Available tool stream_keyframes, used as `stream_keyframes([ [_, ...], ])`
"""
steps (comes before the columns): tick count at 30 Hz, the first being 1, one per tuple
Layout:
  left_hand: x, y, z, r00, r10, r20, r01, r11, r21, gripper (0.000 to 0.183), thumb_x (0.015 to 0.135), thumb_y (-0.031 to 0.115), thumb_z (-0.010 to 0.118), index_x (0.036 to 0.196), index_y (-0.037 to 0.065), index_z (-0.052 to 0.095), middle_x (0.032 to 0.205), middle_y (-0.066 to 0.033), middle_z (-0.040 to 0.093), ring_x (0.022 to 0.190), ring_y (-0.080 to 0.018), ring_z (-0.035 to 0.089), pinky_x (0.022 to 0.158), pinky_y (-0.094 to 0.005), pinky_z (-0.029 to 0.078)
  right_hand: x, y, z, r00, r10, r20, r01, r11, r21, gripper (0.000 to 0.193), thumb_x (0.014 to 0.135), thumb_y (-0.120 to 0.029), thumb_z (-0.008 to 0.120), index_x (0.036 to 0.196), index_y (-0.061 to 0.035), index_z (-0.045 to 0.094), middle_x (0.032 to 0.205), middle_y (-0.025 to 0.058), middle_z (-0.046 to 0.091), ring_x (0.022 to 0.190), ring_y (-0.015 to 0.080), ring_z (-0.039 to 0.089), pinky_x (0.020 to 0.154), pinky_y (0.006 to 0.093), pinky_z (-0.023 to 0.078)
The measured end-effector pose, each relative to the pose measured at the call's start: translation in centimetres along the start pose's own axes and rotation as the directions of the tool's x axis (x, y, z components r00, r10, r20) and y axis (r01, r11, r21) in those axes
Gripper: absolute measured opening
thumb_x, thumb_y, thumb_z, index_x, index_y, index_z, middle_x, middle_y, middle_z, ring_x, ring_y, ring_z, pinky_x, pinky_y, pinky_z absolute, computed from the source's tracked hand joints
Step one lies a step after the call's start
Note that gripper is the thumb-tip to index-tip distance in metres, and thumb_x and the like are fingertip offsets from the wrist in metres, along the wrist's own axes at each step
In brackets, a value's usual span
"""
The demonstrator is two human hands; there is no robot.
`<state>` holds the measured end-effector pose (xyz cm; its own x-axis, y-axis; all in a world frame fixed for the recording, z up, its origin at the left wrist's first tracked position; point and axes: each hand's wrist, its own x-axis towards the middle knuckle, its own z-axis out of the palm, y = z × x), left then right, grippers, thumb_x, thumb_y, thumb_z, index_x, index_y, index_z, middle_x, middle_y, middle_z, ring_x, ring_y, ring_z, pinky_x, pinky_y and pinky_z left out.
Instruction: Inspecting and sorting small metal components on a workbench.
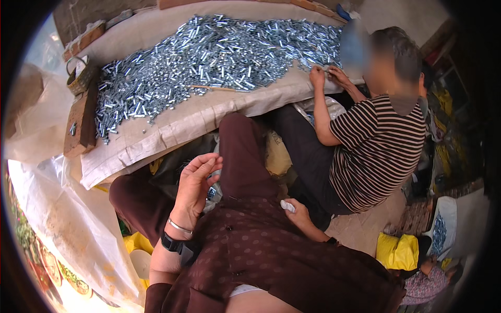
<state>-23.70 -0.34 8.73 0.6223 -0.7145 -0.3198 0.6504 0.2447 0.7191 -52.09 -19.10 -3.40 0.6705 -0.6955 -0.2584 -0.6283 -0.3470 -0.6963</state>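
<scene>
My left hand (197, 176) is raised over my lap, its fingers loosely bent and apart. I see nothing held in it. My right hand (299, 215) rests low by my right thigh with its fingers curled. A small white wrapping or piece (287, 206) shows at its fingertips; whether it covers a finger or is held, I cannot tell. In front of my knees, a wide heap of small shiny metal tube-like pieces (209, 60) spreads over a cloth-covered table (172, 125). A thin wooden stick (211, 87) lies at the heap's near edge.
To my right sits a person in a striped shirt (378, 151), both hands at the heap's right end. A wooden block (81, 125) and small basket (79, 78) edge the table's left. Plastic sheeting (78, 235) hangs at left. Another person (428, 281) and yellow bags (399, 251) are at lower right.
</scene>
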Motion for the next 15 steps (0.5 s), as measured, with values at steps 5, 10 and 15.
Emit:
stream_keyframes([
  [5,0.2,-0.7,1.1,0.999,-0.023,0.047,0.023,1.000,-0.005,0.016,0.089,0.012,0.061,0.104,0.005,0.063,0.097,-0.0039,0.067,0.085,-0.0095,0.063,0.070,-0.0213,0.048,-1.9,2.7,0.0,0.984,0.123,0.126,-0.145,0.972,0.187,0.023,0.084,-0.014,0.061,0.106,-0.0082,0.063,0.086,0.0082,0.066,0.076,0.0210,0.064,0.066,0.0296,0.048],
  [10,-0.4,-1.2,1.0,0.997,-0.033,0.069,0.034,0.999,-0.013,0.016,0.089,0.013,0.061,0.103,0.006,0.063,0.096,-0.0029,0.067,0.083,-0.0084,0.063,0.069,-0.0203,0.047,-3.4,1.6,-4.7,0.659,0.311,0.685,-0.593,0.775,0.218,0.018,0.088,-0.019,0.059,0.100,-0.0066,0.064,0.066,-0.0029,0.055,0.048,0.0053,0.044,0.039,0.0213,0.028],
  [15,-0.7,-1.6,1.2,0.997,-0.037,0.070,0.037,0.999,0.000,0.016,0.090,0.013,0.061,0.103,0.007,0.063,0.095,-0.0029,0.068,0.081,-0.0073,0.063,0.068,-0.0204,0.048,-2.5,0.0,-1.4,0.874,0.124,0.470,-0.259,0.937,0.234,0.019,0.087,-0.019,0.063,0.099,-0.0046,0.067,0.079,-0.0011,0.064,0.069,0.0062,0.056,0.059,0.0228,0.045],
])
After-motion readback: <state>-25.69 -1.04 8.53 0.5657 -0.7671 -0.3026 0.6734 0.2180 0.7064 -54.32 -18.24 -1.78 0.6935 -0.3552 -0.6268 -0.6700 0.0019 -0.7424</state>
